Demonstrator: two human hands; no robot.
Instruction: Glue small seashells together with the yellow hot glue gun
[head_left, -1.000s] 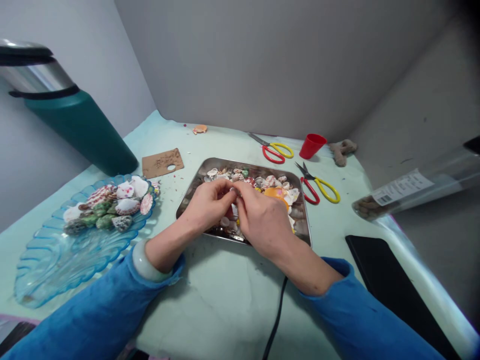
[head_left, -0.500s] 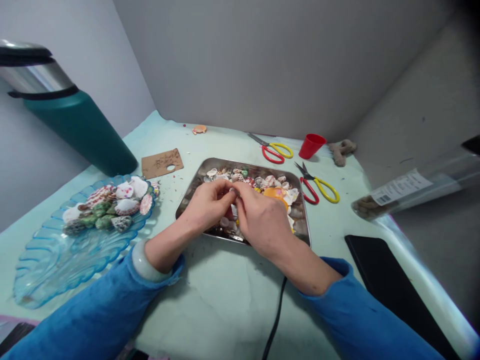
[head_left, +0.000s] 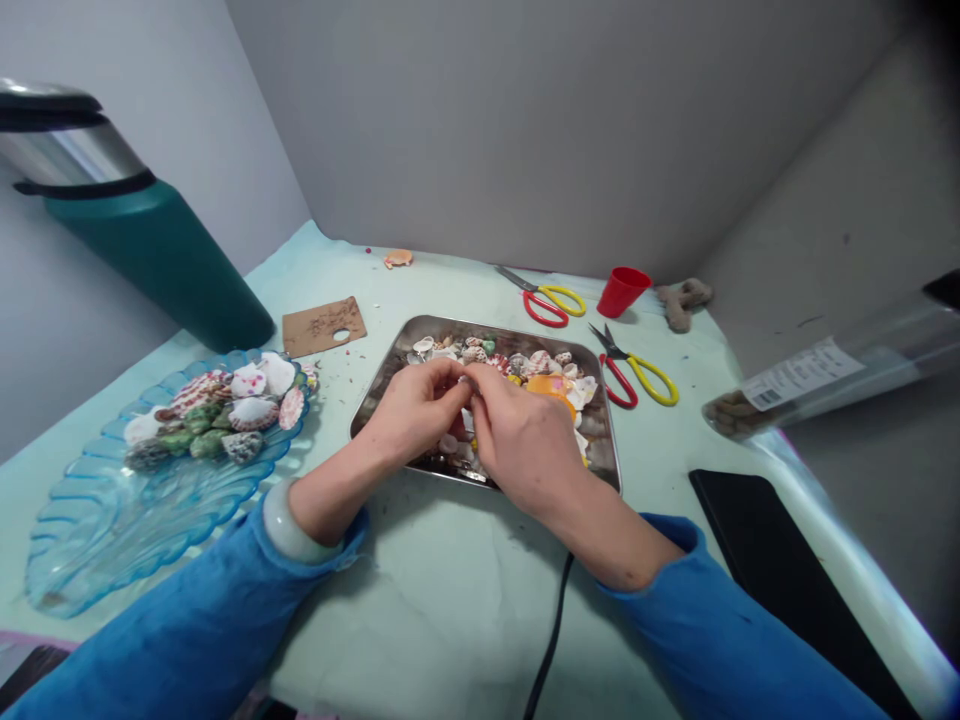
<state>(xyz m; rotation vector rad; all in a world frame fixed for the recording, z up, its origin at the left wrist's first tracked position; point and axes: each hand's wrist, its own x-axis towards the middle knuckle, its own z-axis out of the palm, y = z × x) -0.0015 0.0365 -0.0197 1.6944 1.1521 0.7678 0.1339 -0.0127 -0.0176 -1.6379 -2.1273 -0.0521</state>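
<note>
A steel tray (head_left: 609, 430) full of mixed seashells (head_left: 536, 363) sits in the middle of the pale green table. Over its near half, my left hand (head_left: 416, 408) and my right hand (head_left: 525, 440) meet fingertip to fingertip. Both are closed in a pinch around one small thing (head_left: 466, 381) held between them; it is too small to name, probably a little shell. To the left, a blue glass leaf-shaped dish (head_left: 112, 520) holds several sorted shells (head_left: 225, 405) at its far end.
A teal flask (head_left: 142, 240) lies at the far left beside a brown card (head_left: 324, 325). Two red-and-yellow scissors (head_left: 551, 300) (head_left: 637, 375), a red cup (head_left: 622, 291) and a coral piece (head_left: 682, 300) sit behind the tray. A black slab (head_left: 780, 570) and a clear tube (head_left: 832, 375) are at right; a black cable (head_left: 551, 640) runs toward me.
</note>
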